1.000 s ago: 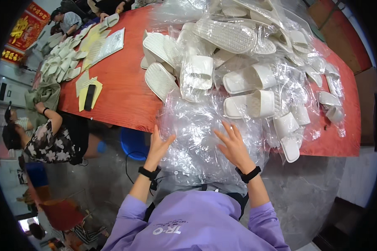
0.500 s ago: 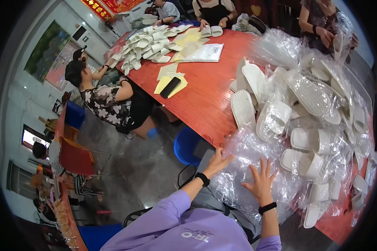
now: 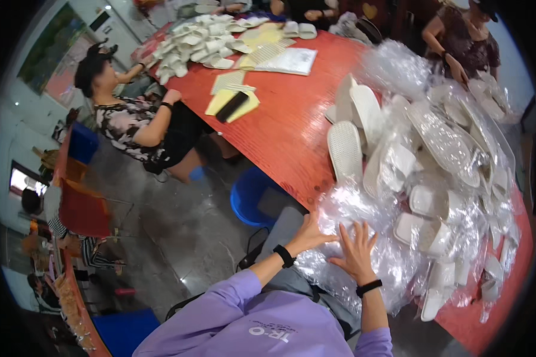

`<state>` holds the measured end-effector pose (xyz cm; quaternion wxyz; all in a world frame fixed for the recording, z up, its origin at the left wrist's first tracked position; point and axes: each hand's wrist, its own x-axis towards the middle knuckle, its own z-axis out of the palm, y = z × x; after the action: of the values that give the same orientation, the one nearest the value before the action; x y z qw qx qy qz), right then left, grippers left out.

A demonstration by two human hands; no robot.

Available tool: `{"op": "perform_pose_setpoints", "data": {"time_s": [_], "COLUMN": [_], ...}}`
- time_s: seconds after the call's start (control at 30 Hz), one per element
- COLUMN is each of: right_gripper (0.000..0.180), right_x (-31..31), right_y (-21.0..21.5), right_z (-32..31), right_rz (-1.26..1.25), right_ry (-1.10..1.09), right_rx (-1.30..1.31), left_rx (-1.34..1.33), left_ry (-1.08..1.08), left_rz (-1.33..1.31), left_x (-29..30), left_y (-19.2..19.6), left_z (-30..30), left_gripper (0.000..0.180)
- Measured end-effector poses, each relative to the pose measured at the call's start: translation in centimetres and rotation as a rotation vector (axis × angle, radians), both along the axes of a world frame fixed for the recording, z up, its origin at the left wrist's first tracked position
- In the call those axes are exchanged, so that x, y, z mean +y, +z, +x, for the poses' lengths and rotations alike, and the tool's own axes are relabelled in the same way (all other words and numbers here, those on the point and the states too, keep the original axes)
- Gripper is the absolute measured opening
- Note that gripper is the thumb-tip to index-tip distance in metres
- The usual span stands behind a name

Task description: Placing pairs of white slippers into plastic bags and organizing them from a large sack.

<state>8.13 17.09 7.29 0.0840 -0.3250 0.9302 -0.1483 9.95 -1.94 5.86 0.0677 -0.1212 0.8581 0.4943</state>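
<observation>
Slippers (image 3: 426,202) crowd beyond open-gripped left hand (image 3: 311,235) and right hand (image 3: 356,253) pressing plastic bags (image 3: 351,208).

Both hands (image 3: 312,235) (image 3: 356,253) flat, fingers spread.

- The table (image 3: 286,128) is a bright orange-red with a faint wood grain.
- The slippers (image 3: 345,152) are plain white, some with a fine dotted sole.
- The plastic bags (image 3: 363,208) are clear and glossy.
- A purple sleeve with a black wristband leads to the left hand (image 3: 308,235); the right hand (image 3: 356,253) has the same.
- The bucket (image 3: 253,196) is blue.
- The paper sheets (image 3: 229,98) look pale yellow, with a black oblong thing (image 3: 232,107) on them, possibly a phone.
- A seated person's top (image 3: 128,128) is black with a pale floral print.
</observation>
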Motion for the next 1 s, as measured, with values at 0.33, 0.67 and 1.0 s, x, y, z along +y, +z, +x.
{"op": "perform_pose_setpoints", "data": {"time_s": [0.33,0.67,1.0], "right_gripper": [0.053,0.036,0.038], "right_x": [5.3,13.2,14.2], "right_y": [2.4,5.4,1.0], "right_z": [-5.1,-6.7,-3.5], "right_rz": [-0.549,-0.981,-0.689], "right_ry": [-0.137,-0.583,-0.568], "right_rx": [-0.356,-0.526,-0.258], "left_rx": [-0.208,0.080,0.141], "left_ry": [0.095,0.351,0.252], "left_rz": [0.933,0.436,0.625], "left_x": [-2.6,-19.9,-40.3], "left_y": [0.3,7.7,16.6], "left_z": [1.7,3.4,-1.5], "left_gripper": [0.056,0.047,0.026]}}
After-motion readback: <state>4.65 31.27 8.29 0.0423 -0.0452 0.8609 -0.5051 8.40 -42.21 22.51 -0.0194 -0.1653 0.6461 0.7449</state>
